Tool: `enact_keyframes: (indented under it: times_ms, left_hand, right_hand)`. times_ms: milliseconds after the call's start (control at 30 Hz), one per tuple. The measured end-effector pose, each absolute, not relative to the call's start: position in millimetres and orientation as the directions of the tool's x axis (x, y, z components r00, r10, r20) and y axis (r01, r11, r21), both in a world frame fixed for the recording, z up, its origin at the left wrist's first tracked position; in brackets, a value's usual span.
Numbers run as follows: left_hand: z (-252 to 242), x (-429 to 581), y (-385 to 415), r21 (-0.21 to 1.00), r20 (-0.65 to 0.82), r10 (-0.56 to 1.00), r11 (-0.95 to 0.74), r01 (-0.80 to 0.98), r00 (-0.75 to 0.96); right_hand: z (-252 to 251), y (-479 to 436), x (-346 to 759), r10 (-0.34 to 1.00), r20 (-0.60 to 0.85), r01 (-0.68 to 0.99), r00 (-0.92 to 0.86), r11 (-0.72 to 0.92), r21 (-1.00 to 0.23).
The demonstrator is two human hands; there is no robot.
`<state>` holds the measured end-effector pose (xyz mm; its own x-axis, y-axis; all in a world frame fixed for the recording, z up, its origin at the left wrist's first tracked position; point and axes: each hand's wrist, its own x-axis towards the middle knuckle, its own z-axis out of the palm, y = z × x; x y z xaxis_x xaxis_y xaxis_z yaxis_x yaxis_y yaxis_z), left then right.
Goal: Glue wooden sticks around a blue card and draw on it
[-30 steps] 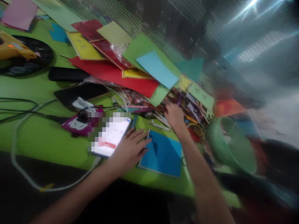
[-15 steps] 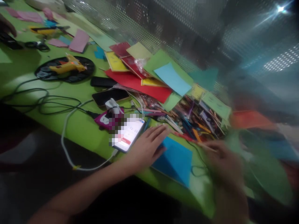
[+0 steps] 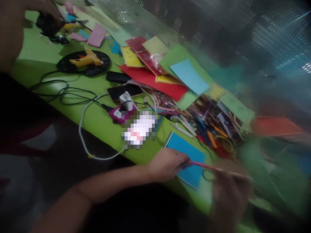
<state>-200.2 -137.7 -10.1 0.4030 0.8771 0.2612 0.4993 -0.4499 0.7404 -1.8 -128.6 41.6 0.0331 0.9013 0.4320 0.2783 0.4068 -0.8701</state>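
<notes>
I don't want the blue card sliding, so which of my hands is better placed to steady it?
Left, likely. Your left hand is over part of the blue card, pinching one end of the red stick; your right hand, blurred, holds the stick too, but beyond the card's right side.

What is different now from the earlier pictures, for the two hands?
The right hand moved rightward and nearer from the cluttered pile and now holds a red stick; the left hand, earlier flat beside the phone, now grips its other end. The blue rectangle and yellow glue gun stayed in place.
</notes>
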Motion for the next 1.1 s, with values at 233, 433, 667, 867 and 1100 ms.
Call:
enact_keyframes:
  times_ms: [233, 433, 667, 867, 1100]
  left_hand:
    - [-9.1, -196.0, -147.5, 0.788, 0.197, 0.881, -0.404, 0.465, 0.431]
    - [-17.1, -223.3, -162.1, 0.825, 0.206, 0.901, -0.37, 0.428, 0.381]
    - [-15.9, -261.8, -184.6, 0.808, 0.077, 0.949, -0.239, 0.538, 0.306]
    - [-19.7, -282.2, -196.5, 0.796, 0.099, 0.96, -0.235, 0.558, 0.262]
    - [-52.9, -343.8, -239.1, 0.762, -0.162, 0.937, -0.081, 0.643, 0.309]
  right_hand:
    - [30.2, -143.6, -15.1, 0.963, 0.228, 0.412, -0.146, 0.269, -0.87]
    - [52.5, -131.9, 4.4, 0.941, 0.336, 0.273, -0.045, 0.335, -0.902]
    - [66.7, -128.2, 2.7, 0.883, 0.113, 0.542, -0.456, 0.377, -0.751]
    - [74.4, -119.0, 2.0, 0.835, 0.219, 0.55, -0.505, 0.506, -0.664]
    - [74.8, -39.9, 50.2, 0.964, 0.255, 0.567, -0.079, 0.253, -0.784]
